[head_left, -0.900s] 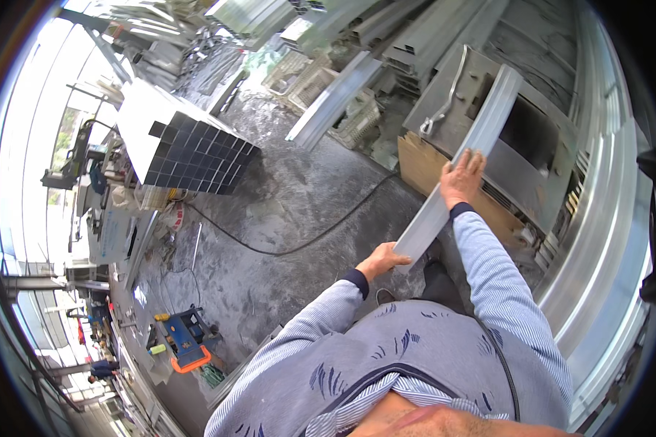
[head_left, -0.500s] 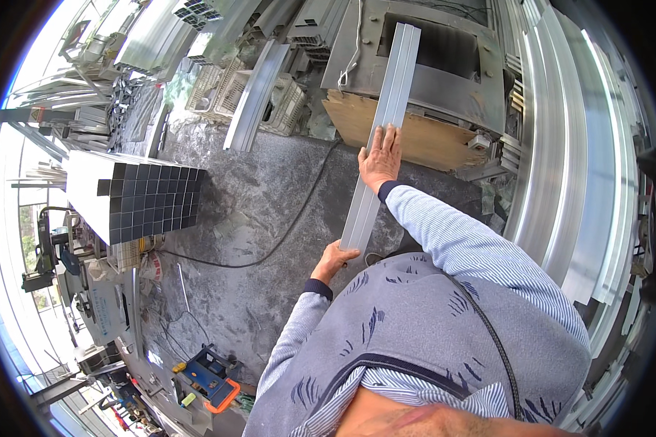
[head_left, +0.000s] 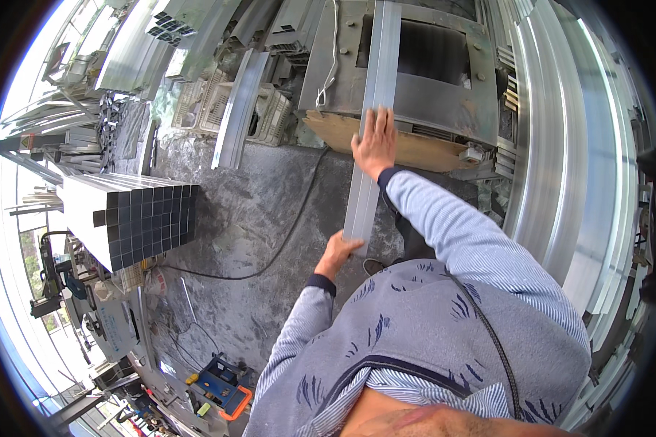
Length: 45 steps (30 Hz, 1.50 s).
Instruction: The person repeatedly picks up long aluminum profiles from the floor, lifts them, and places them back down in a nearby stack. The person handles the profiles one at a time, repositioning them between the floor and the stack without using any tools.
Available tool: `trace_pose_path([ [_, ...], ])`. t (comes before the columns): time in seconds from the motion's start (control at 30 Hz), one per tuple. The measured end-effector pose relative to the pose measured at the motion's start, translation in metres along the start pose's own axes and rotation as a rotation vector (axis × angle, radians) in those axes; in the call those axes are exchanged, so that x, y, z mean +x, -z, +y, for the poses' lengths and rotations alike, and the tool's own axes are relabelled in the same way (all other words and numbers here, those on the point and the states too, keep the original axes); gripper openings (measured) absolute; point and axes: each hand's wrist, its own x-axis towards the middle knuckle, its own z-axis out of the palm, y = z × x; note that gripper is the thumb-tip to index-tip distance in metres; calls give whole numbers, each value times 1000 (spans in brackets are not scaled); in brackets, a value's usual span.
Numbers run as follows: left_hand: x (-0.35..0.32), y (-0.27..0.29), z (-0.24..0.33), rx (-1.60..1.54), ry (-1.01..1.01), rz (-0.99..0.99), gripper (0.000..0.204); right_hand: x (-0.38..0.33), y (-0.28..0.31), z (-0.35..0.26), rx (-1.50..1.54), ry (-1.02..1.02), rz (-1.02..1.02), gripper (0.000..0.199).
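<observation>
A long silver metal profile (head_left: 372, 138) with lengthwise grooves runs away from my body. Its far part lies across a grey metal workbench (head_left: 444, 113) with a dark rectangular opening, and its far end passes the top of the picture. My left hand (head_left: 338, 253) is closed around the near end, thumb on top. Further along, my right hand (head_left: 375, 151) lies on the profile's upper face with fingers stretched flat and slightly blurred. The thumb sits at the left edge.
Long metal profiles (head_left: 554, 146) line the right side. A stack of square tubes (head_left: 153, 222) stands at left. Another profile (head_left: 239, 109) leans over plastic crates (head_left: 270, 120). A black cable (head_left: 291, 226) crosses the floor; a blue-and-orange toolbox (head_left: 222, 386) sits lower left.
The profile has slid away from me, further over the workbench, with my left hand still at its near end. My view has shifted slightly, and a shoe now shows beside the near end.
</observation>
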Motion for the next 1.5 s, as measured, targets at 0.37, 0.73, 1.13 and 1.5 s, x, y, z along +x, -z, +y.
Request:
trace_pose_path([
  [0.37,159,-19,250,-64,-38,-105,47,288,-7,70,-126,-43,286,82],
  [0.73,64,-8,95,29,-4,-30,45,108,1,23,-88,-170,59,94],
  [1.13,-105,24,-83,67,98,-29,58,-125,21,-52,24,-237,-191,99],
  [1.5,-129,34,-103,20,-51,-50,59,-124,33,-55,329,-199,-176,109],
])
